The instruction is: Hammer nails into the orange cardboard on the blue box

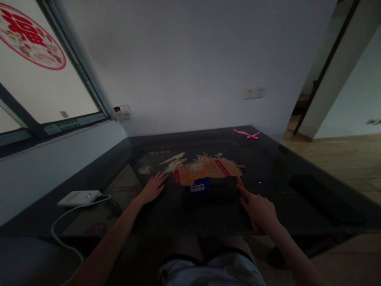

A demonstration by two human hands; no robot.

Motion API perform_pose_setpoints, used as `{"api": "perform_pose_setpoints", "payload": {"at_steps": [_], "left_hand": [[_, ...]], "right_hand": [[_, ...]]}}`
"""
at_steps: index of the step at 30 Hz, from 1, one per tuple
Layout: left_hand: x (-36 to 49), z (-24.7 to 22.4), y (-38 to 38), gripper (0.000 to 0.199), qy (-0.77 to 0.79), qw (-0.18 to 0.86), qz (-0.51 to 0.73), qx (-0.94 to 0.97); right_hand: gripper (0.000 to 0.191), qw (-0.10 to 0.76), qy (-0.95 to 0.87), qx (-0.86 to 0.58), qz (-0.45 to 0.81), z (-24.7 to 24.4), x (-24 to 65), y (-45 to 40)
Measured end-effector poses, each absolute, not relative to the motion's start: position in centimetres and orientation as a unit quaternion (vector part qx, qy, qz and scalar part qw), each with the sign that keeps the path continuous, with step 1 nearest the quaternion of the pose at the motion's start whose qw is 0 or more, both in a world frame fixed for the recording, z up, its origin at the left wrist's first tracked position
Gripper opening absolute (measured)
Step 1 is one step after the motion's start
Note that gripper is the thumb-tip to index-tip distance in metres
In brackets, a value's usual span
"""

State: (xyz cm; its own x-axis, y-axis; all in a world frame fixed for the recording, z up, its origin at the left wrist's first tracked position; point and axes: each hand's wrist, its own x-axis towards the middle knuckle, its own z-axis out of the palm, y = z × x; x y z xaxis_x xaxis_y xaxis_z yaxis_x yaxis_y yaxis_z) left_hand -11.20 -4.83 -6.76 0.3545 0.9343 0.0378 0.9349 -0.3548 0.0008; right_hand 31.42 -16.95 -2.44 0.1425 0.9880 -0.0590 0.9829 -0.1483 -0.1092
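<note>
A: What do the two hands hold?
B: One thing between them. The right hand [258, 208] is curled tightly round one slim brown handle [239, 181], its index finger stretched along it. The far end of the handle meets the right end of the cardboard, and I can't tell what it finishes in.
A: And the left hand [154, 186]?
B: It holds nothing. It lies palm down on the table [172, 216], fingers loosely spread, just beside the cardboard's left end.
A: How many pieces of cardboard?
B: One long patterned piece of cardboard [212, 169], with two red bands. It lies between the hands and looks to rest on one blue box [198, 186], which shows one white label.
A: What's further out?
B: To the left, one white device [79, 198] with one white cable [61, 234]. To the right, one dark flat slab [326, 198]. At the far right corner, one pink strip [251, 136].
A: Beyond the table?
B: Two socket plates [249, 93] side by side on the wall, and one round red decal [31, 37] on the window.
</note>
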Motion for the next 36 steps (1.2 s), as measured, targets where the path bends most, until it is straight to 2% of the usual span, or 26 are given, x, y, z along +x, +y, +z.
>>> {"api": "perform_pose_setpoints", "payload": {"at_steps": [7,21,29,36], "left_hand": [[-10.4,-6.4,-5.7,0.053,-0.528,-0.017,0.014,-0.849],[-3.8,-4.3,-14.4,0.055,-0.342,-0.06,-0.015,-0.938],[-3.0,-3.7,-15.4,0.056,-0.293,-0.08,-0.029,-0.952],[1.9,-2.7,-15.4,0.062,-0.194,-0.107,-0.02,-0.975]], "right_hand": [[0.048,0.017,-0.652,-0.757,0.046,-2.5,31.4,-17.0],[0.048,0.017,-0.652,-0.757,0.039,-2.6,31.3,-16.9],[0.049,0.011,-0.646,-0.762,0.05,-2.0,31.0,-17.0],[0.049,0.013,-0.648,-0.76,0.044,-2.2,31.0,-17.2]]}}
